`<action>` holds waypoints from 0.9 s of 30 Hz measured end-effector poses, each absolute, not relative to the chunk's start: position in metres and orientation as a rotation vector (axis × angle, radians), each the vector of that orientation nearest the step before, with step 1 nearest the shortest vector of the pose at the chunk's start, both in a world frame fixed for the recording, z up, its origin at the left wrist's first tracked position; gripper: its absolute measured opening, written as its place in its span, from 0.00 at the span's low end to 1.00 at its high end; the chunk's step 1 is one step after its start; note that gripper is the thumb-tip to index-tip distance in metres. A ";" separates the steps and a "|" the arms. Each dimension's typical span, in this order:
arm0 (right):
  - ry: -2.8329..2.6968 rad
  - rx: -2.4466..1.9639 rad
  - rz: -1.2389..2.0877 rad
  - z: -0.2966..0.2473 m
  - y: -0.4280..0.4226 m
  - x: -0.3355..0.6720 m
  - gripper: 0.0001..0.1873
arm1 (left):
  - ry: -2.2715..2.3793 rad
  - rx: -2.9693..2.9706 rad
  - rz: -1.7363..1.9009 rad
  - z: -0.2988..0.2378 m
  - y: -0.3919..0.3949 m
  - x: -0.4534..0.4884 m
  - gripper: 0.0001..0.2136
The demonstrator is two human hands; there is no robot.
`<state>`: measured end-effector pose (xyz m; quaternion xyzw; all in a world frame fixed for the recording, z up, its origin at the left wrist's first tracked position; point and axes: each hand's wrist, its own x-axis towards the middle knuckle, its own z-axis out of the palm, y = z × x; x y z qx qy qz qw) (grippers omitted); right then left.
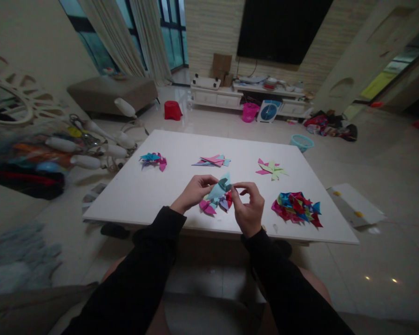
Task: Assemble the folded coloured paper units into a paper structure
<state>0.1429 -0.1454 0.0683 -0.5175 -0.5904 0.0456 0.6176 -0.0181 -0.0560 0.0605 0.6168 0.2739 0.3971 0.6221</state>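
Between my hands, above the near middle of the white table [174, 149], is a pale blue folded paper piece [219, 187]. My left hand [197, 190] pinches its left side. The thumb and forefinger of my right hand [248, 204] are closed on its right edge. Directly beneath lies a small pile of folded paper pieces [208, 207] in pink, red and lilac, partly hidden by the held piece. To the right of my right hand sits a larger heap of shiny folded papers [297, 207] in red, blue and green.
Farther back on the table lie a blue and pink folded cluster [153, 160], flat pink and blue strips [213, 161] and green and pink pieces [272, 168]. A teal basket [301, 142] stands beyond the right edge. Lamp arms [106, 150] reach near the left edge.
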 end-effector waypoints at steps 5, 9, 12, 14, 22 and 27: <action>-1.206 -1.184 0.235 0.068 -0.143 0.141 0.03 | 0.648 1.423 0.900 0.061 -0.058 -0.018 0.15; -1.170 -1.211 0.258 0.068 -0.142 0.142 0.04 | 0.646 1.370 0.878 0.062 -0.059 -0.017 0.16; -1.178 -1.226 0.284 0.068 -0.141 0.142 0.04 | 0.661 1.305 0.880 0.059 -0.058 -0.016 0.16; -1.200 -1.224 0.308 0.068 -0.142 0.142 0.04 | 0.668 1.263 0.894 0.057 -0.058 -0.015 0.15; -1.257 -1.229 0.295 0.072 -0.145 0.145 0.04 | 0.610 1.044 0.943 0.055 -0.059 -0.012 0.16; -1.202 -1.241 0.320 0.072 -0.142 0.153 0.04 | 0.526 0.866 0.757 0.052 -0.061 -0.013 0.11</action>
